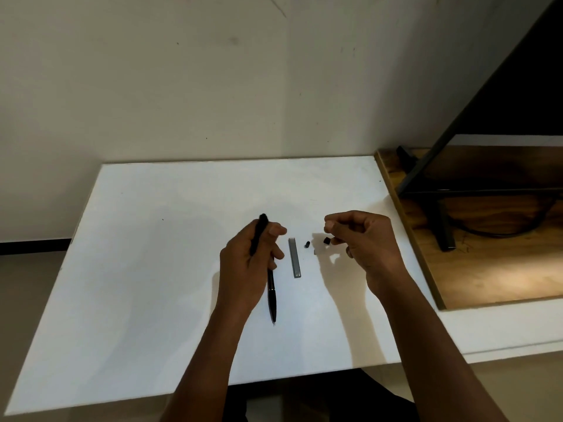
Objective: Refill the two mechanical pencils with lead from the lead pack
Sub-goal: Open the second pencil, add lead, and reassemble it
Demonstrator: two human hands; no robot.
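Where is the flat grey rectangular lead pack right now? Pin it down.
In the head view, the flat grey lead pack lies lengthwise on the white table, between the left hand holding a black pencil and the right hand.

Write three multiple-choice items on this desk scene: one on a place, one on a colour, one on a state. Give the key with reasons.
1. Where does the lead pack lie?
A. between the two hands
B. left of the left hand
C. on the wooden board

2. What colour is the pencil on the table?
A. white
B. black
C. red

3. What is the left hand doing?
A. lying flat and open
B. gripping a pencil upright
C. resting on the lead pack

Key: 1 A, the grey strip lies on the white table between the left hand and the right hand. 2 B, its barrel is black. 3 B, its fingers close round the held pencil.
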